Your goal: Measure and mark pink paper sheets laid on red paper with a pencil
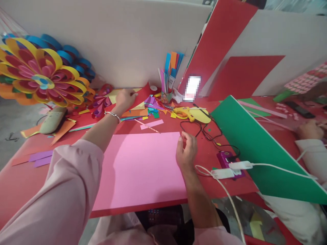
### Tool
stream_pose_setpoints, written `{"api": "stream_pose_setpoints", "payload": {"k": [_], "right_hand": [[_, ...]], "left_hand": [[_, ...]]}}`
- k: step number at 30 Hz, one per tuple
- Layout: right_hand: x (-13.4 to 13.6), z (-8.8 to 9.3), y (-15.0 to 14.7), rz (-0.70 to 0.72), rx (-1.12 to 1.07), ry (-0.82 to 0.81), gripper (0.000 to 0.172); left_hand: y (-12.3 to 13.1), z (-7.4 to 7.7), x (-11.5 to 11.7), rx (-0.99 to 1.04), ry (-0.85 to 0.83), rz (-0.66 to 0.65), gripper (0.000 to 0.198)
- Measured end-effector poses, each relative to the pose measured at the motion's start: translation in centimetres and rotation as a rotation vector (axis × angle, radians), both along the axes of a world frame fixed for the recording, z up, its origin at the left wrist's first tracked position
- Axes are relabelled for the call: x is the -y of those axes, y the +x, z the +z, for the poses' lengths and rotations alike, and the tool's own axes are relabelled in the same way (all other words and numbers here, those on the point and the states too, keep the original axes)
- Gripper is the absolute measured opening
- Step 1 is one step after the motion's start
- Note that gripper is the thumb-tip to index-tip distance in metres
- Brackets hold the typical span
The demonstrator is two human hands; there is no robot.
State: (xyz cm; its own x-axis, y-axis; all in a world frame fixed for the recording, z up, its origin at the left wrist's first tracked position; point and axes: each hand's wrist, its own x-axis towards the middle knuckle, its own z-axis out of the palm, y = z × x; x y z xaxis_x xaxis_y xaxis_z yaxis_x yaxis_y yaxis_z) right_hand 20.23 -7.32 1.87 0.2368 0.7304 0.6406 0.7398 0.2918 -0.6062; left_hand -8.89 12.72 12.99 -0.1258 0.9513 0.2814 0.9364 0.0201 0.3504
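A large pink paper sheet [143, 166] lies flat on the red table [17, 183] in front of me. My right hand [187, 151] rests at the sheet's right edge, fingers curled and pinched near its top right corner. My left hand [125, 98] is stretched far out to the back of the table, fingers bent down onto a yellow paper piece [115, 95] among the scraps. A bracelet sits on that wrist. Whether the left fingers grip the paper is hidden.
A big layered paper flower [38, 75] stands at the far left. Paper scraps [150, 107], a cup of paper strips [168, 78], a yellow glue gun [184, 113] with black cord, and white cables [230, 170] lie around. A green board [255, 146] leans at right; another person's hand [309, 129] works beyond it.
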Motion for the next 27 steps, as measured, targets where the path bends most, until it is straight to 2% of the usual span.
{"api": "stream_pose_setpoints", "payload": {"k": [5, 8, 11, 15, 17, 19, 20, 22, 24, 25, 27], "right_hand": [[0.0, 0.0, 0.0, 0.021, 0.026, 0.015, 0.026], [0.1, 0.1, -0.1, 0.034, 0.026, 0.02, 0.026], [0.2, 0.2, -0.2, 0.044, 0.041, 0.007, 0.026], [0.2, 0.1, 0.0, 0.042, 0.077, 0.016, 0.027], [0.3, 0.1, 0.1, 0.036, 0.118, 0.014, 0.026], [0.3, 0.2, 0.1, 0.026, 0.177, -0.006, 0.025], [0.4, 0.2, 0.2, 0.019, 0.211, -0.026, 0.024], [0.4, 0.2, 0.2, 0.001, 0.28, -0.083, 0.021], [0.4, 0.1, 0.2, -0.004, 0.338, -0.147, 0.018], [0.4, 0.1, 0.2, 0.0, 0.361, -0.178, 0.017], [0.4, -0.1, 0.1, 0.017, 0.389, -0.228, 0.017]], "left_hand": [[-2.3, 0.5, 3.0, -0.056, 0.057, 0.039, 0.035], [-2.8, 0.4, 3.4, -0.06, 0.065, 0.041, 0.034], [-1.5, 0.1, 1.9, -0.057, 0.021, 0.014, 0.034], [1.5, -0.2, -1.6, -0.068, -0.006, -0.028, 0.033], [2.9, -0.3, -2.7, -0.11, 0.062, -0.076, 0.032], [4.1, -0.4, -2.5, -0.16, 0.207, -0.165, 0.036], [4.6, -0.5, -1.7, -0.174, 0.28, -0.223, 0.04], [5.5, -1.1, 1.5, -0.168, 0.351, -0.368, 0.043], [6.0, -2.3, 6.3, -0.144, 0.298, -0.567, 0.03], [6.1, -3.1, 9.1, -0.147, 0.249, -0.69, 0.026], [5.9, -5.0, 14.5, -0.169, 0.198, -0.853, 0.024]]}}
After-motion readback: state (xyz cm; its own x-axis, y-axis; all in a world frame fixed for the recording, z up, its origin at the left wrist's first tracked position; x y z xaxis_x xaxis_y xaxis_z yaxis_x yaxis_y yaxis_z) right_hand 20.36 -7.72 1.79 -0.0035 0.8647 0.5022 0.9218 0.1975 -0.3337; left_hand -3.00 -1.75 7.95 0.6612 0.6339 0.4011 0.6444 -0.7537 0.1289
